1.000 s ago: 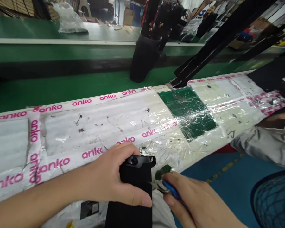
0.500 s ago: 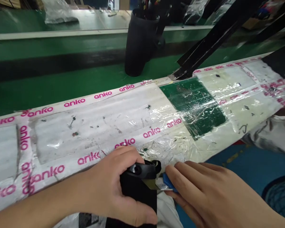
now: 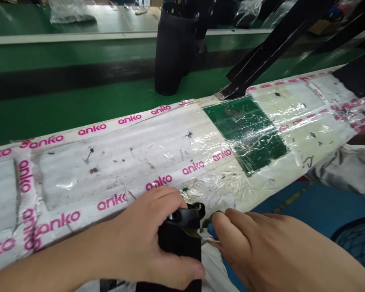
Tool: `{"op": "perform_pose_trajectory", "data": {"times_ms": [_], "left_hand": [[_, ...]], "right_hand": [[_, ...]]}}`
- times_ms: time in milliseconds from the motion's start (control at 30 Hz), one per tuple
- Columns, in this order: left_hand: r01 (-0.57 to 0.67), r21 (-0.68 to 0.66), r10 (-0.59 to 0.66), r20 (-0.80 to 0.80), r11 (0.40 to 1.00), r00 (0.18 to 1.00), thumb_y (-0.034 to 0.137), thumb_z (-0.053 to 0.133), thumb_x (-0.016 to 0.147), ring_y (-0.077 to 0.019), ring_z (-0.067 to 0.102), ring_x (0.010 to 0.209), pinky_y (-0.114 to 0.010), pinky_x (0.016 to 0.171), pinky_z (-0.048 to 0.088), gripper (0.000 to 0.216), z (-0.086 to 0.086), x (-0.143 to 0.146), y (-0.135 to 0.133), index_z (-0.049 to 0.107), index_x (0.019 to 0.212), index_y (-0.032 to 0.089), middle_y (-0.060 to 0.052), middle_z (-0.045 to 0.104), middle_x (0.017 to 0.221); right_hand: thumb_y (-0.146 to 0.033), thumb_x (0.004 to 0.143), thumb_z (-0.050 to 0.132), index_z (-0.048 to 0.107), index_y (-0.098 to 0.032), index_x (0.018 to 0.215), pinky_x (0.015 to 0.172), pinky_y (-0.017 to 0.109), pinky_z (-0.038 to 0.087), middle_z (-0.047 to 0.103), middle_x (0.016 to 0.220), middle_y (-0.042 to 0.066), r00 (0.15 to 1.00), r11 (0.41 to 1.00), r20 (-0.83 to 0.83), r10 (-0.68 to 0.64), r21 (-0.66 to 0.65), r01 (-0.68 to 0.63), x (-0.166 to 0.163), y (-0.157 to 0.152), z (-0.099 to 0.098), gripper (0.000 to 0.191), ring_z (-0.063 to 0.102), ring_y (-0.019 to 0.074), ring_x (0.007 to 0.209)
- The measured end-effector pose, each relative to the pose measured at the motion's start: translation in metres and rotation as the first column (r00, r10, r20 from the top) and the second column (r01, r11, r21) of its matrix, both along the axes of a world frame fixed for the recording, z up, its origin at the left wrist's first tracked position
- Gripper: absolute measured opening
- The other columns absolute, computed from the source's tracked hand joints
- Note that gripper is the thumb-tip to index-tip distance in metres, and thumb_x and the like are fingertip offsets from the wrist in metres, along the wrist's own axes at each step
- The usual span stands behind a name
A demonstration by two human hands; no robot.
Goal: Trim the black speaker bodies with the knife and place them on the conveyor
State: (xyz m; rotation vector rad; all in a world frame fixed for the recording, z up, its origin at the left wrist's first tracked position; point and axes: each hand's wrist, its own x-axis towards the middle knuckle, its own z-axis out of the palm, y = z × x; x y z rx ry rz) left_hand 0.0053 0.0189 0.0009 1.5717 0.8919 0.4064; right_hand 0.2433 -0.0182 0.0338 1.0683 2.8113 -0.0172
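Observation:
My left hand (image 3: 146, 239) is wrapped round a black fabric pouch (image 3: 180, 241) with a black plastic buckle at its top, held at the near edge of the bench (image 3: 109, 162). My right hand (image 3: 261, 247) is closed on a small blue-handled tool (image 3: 211, 233). Its metal tip touches the pouch's right side just below the buckle. Most of the tool is hidden under my fingers.
The bench is covered in white foam, clear film and pink "anko" tape, with a green patch (image 3: 246, 134). Behind it runs a green conveyor with a black cylindrical bag (image 3: 173, 48). Black bars (image 3: 270, 44) slant at the upper right. Another person's grey sleeve (image 3: 346, 166) rests at the right.
My right hand has turned over and slid up, bringing the blue tool against the pouch near the buckle. The view has tilted slightly; my left hand keeps its grip.

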Motion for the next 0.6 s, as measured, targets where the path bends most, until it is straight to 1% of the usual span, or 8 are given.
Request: {"op": "perform_pose_trajectory", "data": {"times_ms": [100, 167, 267, 333, 400, 467, 533, 600], "left_hand": [[0.009, -0.004, -0.009, -0.028, 1.0, 1.0, 0.032, 0.089, 0.065, -0.0191, 0.055, 0.077, -0.031, 0.071, 0.043, 0.042, 0.002, 0.0, 0.0, 0.049, 0.074, 0.022, 0.004, 0.054, 0.078], [0.015, -0.014, -0.015, -0.041, 1.0, 0.999, 0.036, 0.086, 0.067, -0.0192, 0.055, 0.075, -0.03, 0.065, 0.041, 0.039, 0.002, -0.001, 0.0, 0.05, 0.074, 0.022, 0.003, 0.054, 0.079], [0.02, -0.019, -0.021, -0.068, 1.0, 0.997, 0.043, 0.083, 0.069, -0.0184, 0.054, 0.071, -0.028, 0.059, 0.037, 0.039, 0.0, -0.005, -0.001, 0.051, 0.074, 0.022, 0.002, 0.053, 0.078], [0.022, 0.002, -0.022, -0.068, 1.0, 0.997, 0.045, 0.083, 0.069, -0.018, 0.055, 0.07, -0.028, 0.058, 0.038, 0.039, -0.002, -0.008, -0.002, 0.052, 0.076, 0.021, 0.002, 0.053, 0.079], [0.029, 0.029, -0.028, -0.054, 0.999, 0.998, 0.047, 0.082, 0.07, -0.0183, 0.055, 0.071, -0.028, 0.059, 0.039, 0.039, -0.004, -0.009, -0.003, 0.054, 0.076, 0.021, 0.002, 0.054, 0.079], [0.034, 0.053, -0.031, -0.054, 0.998, 0.998, 0.05, 0.081, 0.071, -0.0184, 0.055, 0.071, -0.027, 0.057, 0.039, 0.04, -0.005, -0.008, -0.003, 0.054, 0.076, 0.021, 0.002, 0.054, 0.079], [0.024, 0.068, -0.019, -0.065, 0.997, 0.998, 0.051, 0.082, 0.069, -0.018, 0.054, 0.069, -0.026, 0.054, 0.037, 0.041, -0.005, -0.006, -0.003, 0.054, 0.075, 0.021, 0.002, 0.054, 0.077], [0.001, 0.08, 0.003, -0.054, 0.997, 0.999, 0.049, 0.083, 0.067, -0.0172, 0.054, 0.067, -0.025, 0.054, 0.037, 0.042, -0.004, -0.003, -0.002, 0.053, 0.073, 0.021, 0.002, 0.054, 0.076]], "right_hand": [[-0.008, 0.058, 0.054, 0.046, -0.028, 0.082, 0.042, 0.037, 0.011, 0.05, 0.054, -0.004, 1.0, 1.0, -0.016, 0.023, -0.011, -0.023, -0.009, 0.007, 0.011, 0.033, 0.042, 0.0182, 0.03], [-0.009, 0.056, 0.056, 0.049, -0.027, 0.079, 0.042, 0.037, 0.012, 0.048, 0.052, -0.005, 0.997, 0.997, -0.026, 0.074, -0.003, -0.075, -0.015, 0.013, 0.019, 0.031, 0.039, 0.0169, 0.031], [-0.007, 0.057, 0.059, 0.049, -0.028, 0.078, 0.041, 0.038, 0.014, 0.052, 0.055, -0.006, 0.993, 0.993, -0.018, 0.117, -0.015, -0.117, -0.017, 0.022, 0.029, 0.031, 0.043, 0.0164, 0.034], [-0.007, 0.062, 0.061, 0.044, -0.029, 0.077, 0.041, 0.038, 0.014, 0.052, 0.056, -0.006, 0.994, 0.993, 0.011, 0.109, -0.056, -0.108, -0.013, 0.026, 0.034, 0.032, 0.045, 0.0168, 0.035], [-0.011, 0.077, 0.059, 0.042, -0.03, 0.081, 0.041, 0.038, 0.017, 0.051, 0.058, -0.007, 0.998, 0.997, -0.016, 0.064, -0.043, -0.064, -0.007, 0.027, 0.037, 0.026, 0.047, 0.0178, 0.036], [-0.014, 0.092, 0.048, 0.04, -0.029, 0.087, 0.042, 0.038, 0.02, 0.05, 0.06, -0.006, 0.998, 1.0, -0.062, 0.009, 0.002, -0.009, -0.002, 0.022, 0.036, 0.018, 0.049, 0.018, 0.037], [-0.011, 0.094, 0.04, 0.039, -0.029, 0.09, 0.042, 0.038, 0.021, 0.051, 0.062, -0.006, 0.997, 1.0, -0.072, 0.004, 0.03, -0.002, 0.0, 0.014, 0.031, 0.019, 0.05, 0.0176, 0.037], [-0.007, 0.089, 0.041, 0.04, -0.028, 0.092, 0.043, 0.037, 0.023, 0.053, 0.064, -0.005, 0.999, 1.0, -0.049, 0.018, 0.013, -0.018, 0.0, 0.005, 0.023, 0.022, 0.052, 0.0177, 0.039]]}}
